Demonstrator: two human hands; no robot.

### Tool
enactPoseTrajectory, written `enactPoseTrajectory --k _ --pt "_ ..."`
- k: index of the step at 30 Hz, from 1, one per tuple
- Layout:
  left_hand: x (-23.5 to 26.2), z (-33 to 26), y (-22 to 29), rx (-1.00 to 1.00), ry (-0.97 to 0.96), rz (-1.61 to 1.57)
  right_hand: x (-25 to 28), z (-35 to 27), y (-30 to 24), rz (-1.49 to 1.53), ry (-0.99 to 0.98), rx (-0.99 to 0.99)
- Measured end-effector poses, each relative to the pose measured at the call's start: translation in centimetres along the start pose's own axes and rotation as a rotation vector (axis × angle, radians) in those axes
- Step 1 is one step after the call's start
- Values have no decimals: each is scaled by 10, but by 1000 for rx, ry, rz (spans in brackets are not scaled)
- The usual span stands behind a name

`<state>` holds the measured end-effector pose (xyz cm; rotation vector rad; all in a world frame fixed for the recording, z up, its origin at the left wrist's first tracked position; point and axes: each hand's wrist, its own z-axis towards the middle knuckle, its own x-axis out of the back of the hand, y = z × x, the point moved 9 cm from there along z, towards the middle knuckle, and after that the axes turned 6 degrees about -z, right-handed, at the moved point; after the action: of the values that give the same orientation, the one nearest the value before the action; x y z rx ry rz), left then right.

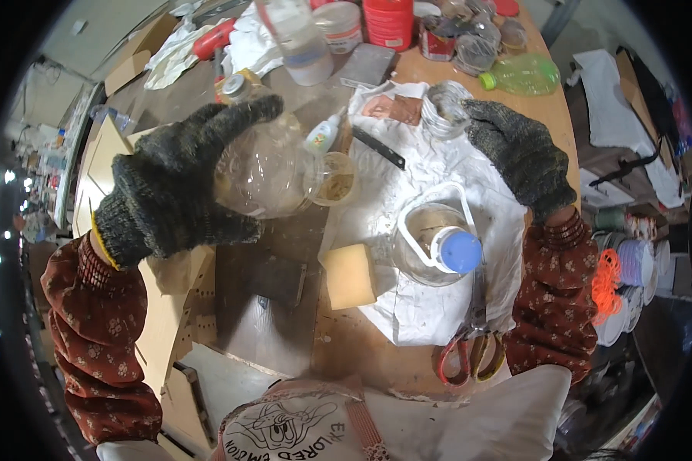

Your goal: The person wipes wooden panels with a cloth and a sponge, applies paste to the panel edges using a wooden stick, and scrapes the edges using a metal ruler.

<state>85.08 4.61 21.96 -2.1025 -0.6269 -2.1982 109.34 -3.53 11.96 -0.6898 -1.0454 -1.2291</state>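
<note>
One clear, rounded jug (265,169) sat on the left side of the tabletop (338,326), within the spread of the left hand (169,173). Handling it well likely called for thumb and fingers on opposite sides, light even pressure and no hard squeeze, as the thin-looking wall could have dented or slipped under knit gloves. Care was probably due toward the small clear cup (335,181) right beside it, easy to knock.

Jug look: see-through, shiny with glare, bulging sides; outline hard to read against the dark surface.

Left hand: gloved, fingers and thumb wide apart around the jug; firmness of hold unclear. Right hand (523,154): gloved, fingers bent together at the edge of a silvery coil (444,111); could not tell if it gripped. If so, a loose pinch would have suited the coil best.

Farther out: white glue bottle (323,136), black blade (378,147) on a white sheet (446,165), blue-capped jug (415,257), yellowish block (348,278), scissors (457,365). Blade was best kept clear of fingers.
</note>
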Motion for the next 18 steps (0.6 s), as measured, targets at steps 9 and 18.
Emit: enactPoseTrajectory --k 9,18 --pt "-84 -36 -44 544 -473 265 -32 48 5 -285 -523 -256" --pt "-72 8 -12 193 -97 195 0 31 28 -393 -398 -224"
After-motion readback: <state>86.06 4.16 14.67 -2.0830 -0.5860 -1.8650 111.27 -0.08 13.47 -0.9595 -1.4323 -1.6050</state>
